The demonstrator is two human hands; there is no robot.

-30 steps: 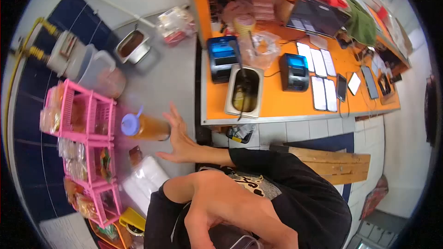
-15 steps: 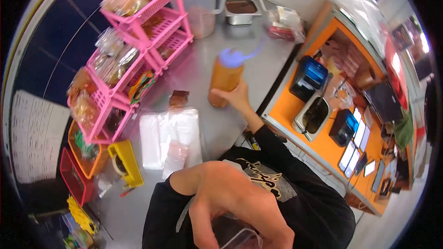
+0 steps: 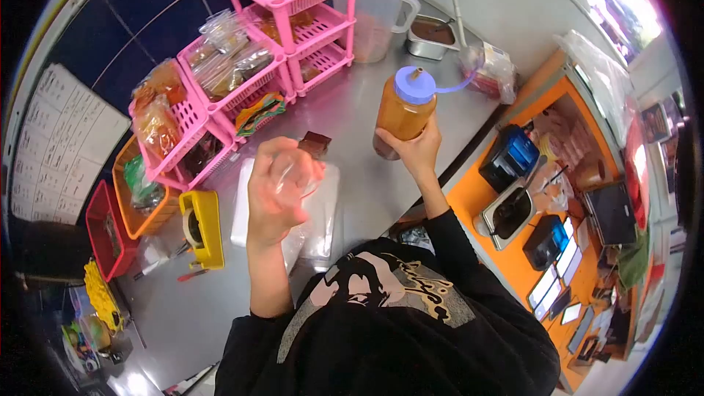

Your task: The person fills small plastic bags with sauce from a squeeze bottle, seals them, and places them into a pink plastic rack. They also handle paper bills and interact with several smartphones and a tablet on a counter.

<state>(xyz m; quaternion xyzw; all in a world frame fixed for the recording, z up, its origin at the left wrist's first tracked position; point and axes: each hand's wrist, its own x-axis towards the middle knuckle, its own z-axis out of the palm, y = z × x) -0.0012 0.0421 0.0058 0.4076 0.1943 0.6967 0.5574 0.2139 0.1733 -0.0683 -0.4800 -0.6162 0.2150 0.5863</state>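
Observation:
My right hand [image 3: 418,148] is wrapped round the lower part of a squeeze bottle [image 3: 405,119]. The bottle is filled with brown sauce, has a blue-purple lid with a nozzle, and stands nearly upright over the steel counter. In front of the pink racks, my left hand [image 3: 270,202] is raised with its fingers curled round a small clear plastic cup [image 3: 295,176], which is blurred and partly hidden. Beneath that hand lies a stack of clear plastic bags [image 3: 320,220]. A small dark brown packet [image 3: 315,144] rests just behind it.
Pink stacked racks [image 3: 319,4] with bagged goods line the wall. Behind the bottle are a clear jug [image 3: 375,18] and a steel pan of sauce [image 3: 433,35]. A yellow tape dispenser [image 3: 205,231] sits at left. An orange shelf unit [image 3: 469,213] with phones stands at right.
My left hand has risen from close to my chest to above the bags, carrying the clear cup. My right hand still grips the bottle, now lifted slightly. The view has shifted.

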